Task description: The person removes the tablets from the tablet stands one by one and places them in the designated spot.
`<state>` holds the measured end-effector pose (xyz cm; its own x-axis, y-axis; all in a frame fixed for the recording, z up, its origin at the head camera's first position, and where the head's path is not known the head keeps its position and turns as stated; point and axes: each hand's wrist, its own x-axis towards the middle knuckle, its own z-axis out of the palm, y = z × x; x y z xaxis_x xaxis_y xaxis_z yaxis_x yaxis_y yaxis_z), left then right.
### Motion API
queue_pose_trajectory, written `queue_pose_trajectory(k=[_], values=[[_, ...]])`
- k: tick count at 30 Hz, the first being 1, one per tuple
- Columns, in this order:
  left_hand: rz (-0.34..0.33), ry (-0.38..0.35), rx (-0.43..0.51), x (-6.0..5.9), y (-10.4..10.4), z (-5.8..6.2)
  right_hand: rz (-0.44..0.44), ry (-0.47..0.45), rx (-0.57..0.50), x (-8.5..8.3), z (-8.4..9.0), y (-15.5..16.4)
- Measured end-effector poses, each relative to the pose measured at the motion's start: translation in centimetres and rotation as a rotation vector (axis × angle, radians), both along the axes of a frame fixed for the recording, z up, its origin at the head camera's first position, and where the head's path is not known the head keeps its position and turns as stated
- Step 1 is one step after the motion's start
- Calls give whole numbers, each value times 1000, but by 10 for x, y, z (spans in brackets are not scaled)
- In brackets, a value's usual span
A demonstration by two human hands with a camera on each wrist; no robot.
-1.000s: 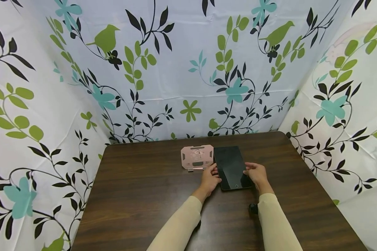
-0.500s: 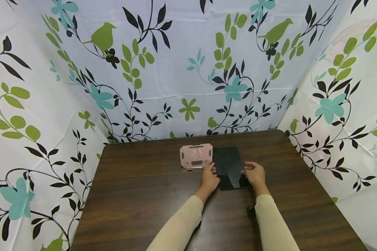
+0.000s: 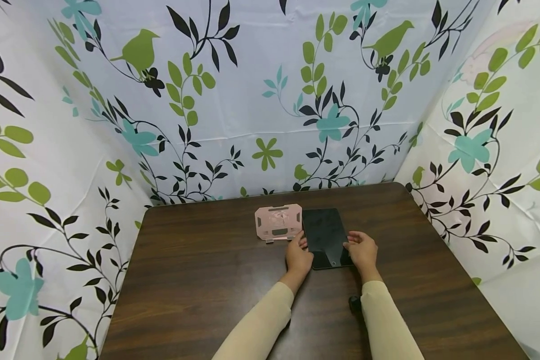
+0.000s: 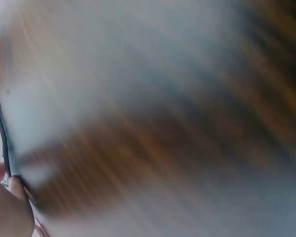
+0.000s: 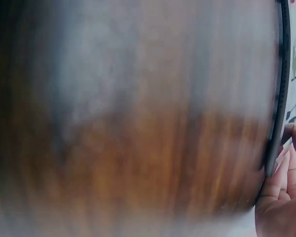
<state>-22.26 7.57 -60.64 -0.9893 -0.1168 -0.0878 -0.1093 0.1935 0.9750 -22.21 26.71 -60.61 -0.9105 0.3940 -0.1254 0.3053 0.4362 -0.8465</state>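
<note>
A black tablet (image 3: pixel 326 232) lies with its dark screen facing up near the back of the table, its home button toward the person. My left hand (image 3: pixel 299 259) holds its lower left edge, and my right hand (image 3: pixel 362 254) grips the right edge. Just left of the tablet is a pink tablet case (image 3: pixel 279 216) with cutouts, close to the left fingers. In the left wrist view the tablet's thin edge (image 4: pixel 0 118) meets the left hand (image 4: pixel 10 210). Fingers of the right hand (image 5: pixel 283 197) sit against the tablet's side (image 5: pixel 281 94) in the right wrist view.
The brown wooden table (image 3: pixel 198 280) extends on both sides of the arms. White curtains (image 3: pixel 234 100) printed with leaves and birds stand behind the table and along its sides. A small black device (image 3: pixel 355 303) is at the right wrist.
The head view has shifted slightly, so the whole scene sits a little farther left. Both hands stay on the tablet's edges, and the pink case keeps its place beside it.
</note>
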Motion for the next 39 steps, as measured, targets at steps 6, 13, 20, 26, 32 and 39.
queue_pose_trajectory(k=[6,13,20,26,32,39], values=[[36,36,-56,5,4,5,-11,46,29,1,-1,-6],[-16,22,-99,4,3,1,-37,51,50,4,-2,-10],[-135,64,-227,9,4,6,-68,30,71,6,-2,-11],[-129,58,-320,12,7,4,-83,33,72,6,-5,-11],[-133,16,-303,13,10,6,-108,68,105,4,-6,-12],[-191,22,-307,18,9,4,-133,70,85,5,-6,-12]])
